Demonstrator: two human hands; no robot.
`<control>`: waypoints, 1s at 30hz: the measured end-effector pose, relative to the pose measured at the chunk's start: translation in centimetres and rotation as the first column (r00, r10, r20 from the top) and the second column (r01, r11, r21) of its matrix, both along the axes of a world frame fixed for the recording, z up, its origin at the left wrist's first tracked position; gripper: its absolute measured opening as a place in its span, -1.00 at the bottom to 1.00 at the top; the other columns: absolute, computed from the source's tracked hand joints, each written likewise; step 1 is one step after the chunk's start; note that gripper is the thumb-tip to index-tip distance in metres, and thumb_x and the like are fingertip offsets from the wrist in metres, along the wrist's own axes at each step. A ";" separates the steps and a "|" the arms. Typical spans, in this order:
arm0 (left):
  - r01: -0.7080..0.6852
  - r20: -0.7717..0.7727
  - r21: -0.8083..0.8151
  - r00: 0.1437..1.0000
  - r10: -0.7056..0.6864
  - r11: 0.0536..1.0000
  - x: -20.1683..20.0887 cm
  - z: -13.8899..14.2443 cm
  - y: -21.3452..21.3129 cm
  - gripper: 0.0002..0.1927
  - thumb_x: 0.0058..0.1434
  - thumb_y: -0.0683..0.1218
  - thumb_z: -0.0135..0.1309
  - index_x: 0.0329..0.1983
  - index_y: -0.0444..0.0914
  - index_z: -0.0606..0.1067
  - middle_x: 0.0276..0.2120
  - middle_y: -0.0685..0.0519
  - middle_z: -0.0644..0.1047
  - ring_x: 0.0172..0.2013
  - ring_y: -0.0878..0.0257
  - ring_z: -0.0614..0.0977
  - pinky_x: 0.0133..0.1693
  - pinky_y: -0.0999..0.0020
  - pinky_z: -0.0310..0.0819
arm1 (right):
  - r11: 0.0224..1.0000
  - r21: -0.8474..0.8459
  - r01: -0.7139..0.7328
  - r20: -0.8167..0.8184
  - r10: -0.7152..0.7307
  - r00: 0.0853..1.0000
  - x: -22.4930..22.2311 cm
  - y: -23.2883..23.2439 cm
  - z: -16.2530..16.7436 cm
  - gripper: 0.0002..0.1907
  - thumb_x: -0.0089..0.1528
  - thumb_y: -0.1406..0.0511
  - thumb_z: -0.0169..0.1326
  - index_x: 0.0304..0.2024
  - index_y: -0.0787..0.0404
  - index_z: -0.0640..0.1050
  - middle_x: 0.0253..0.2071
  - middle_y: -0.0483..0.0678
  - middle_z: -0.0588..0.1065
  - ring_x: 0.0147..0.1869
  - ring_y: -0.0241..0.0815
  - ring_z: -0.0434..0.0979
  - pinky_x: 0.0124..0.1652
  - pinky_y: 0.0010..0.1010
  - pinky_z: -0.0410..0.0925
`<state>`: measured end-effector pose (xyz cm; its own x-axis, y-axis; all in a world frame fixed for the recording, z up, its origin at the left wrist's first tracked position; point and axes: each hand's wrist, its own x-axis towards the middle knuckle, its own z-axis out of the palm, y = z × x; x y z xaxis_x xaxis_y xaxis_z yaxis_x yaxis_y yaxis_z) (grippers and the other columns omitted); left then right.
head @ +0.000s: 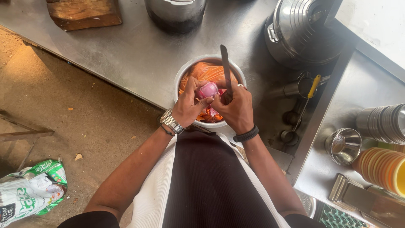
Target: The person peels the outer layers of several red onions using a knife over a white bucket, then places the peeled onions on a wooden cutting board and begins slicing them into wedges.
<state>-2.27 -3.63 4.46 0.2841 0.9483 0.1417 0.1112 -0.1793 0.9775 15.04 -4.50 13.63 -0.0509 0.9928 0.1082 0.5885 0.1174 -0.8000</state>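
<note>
The onion [207, 89], pink and partly peeled, sits pinched in the fingers of your left hand [188, 105] just above the bowl [184, 76], which holds an orange bag [206, 71] and peelings. Your right hand [236, 107] is closed around the handle of the knife [225, 67], whose blade points toward 12 o'clock, its thumb touching the onion. At 2 o'clock from the bowl stands a big steel pot [297, 31]; at 3 o'clock hang small ladles [295, 114]; at 10 o'clock lies a wooden block [83, 12].
</note>
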 end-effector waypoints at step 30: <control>0.027 0.132 -0.159 0.991 -0.006 0.987 0.6 0.8 -0.8 -0.27 0.17 0.25 0.23 0.11 -0.31 0.20 0.20 -0.20 0.44 0.14 0.17 0.59 0.09 0.28 0.64 | 0.960 -0.278 0.024 -0.417 -0.143 0.897 2.3 -0.3 -0.2 -0.89 0.28 0.39 0.12 -0.23 0.36 0.61 -0.46 -0.19 0.54 -0.45 -0.51 0.48 -0.45 -0.64 0.35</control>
<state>-1.65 -4.44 5.29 0.2886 0.9571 0.0257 -0.0210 -0.0205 0.9996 17.33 -4.82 13.46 0.0262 0.9866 -0.1608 0.1787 -0.1629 -0.9703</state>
